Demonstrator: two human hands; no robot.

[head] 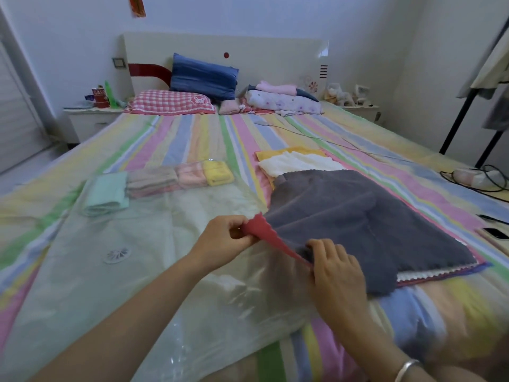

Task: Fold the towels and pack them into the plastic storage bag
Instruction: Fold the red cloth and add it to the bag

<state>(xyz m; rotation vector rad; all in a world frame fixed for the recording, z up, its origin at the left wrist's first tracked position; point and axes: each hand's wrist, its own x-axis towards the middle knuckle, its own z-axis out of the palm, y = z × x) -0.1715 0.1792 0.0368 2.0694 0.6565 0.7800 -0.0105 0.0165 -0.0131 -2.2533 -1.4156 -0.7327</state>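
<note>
A clear plastic storage bag (143, 271) with a round white valve lies flat on the striped bed. Inside its far end sit several folded towels: mint (106, 195), grey-pink (153, 180), pink (190, 175) and yellow (217, 172). To the right lies a stack of unfolded towels with a grey towel (358, 221) on top. My left hand (223, 241) pinches the corner of a red towel (264, 232) at the stack's near-left edge. My right hand (336, 268) grips the same edge lower down, with grey cloth under its fingers. White and yellow towels (297, 161) lie behind the stack.
Pillows (170, 102) and folded bedding (283, 100) sit at the headboard. A thin cable (330, 142) crosses the bed. A power strip with cords (476, 177) and a dark phone (495, 232) lie at the right edge. Nightstands flank the bed; a clothes rack (468, 106) stands at right.
</note>
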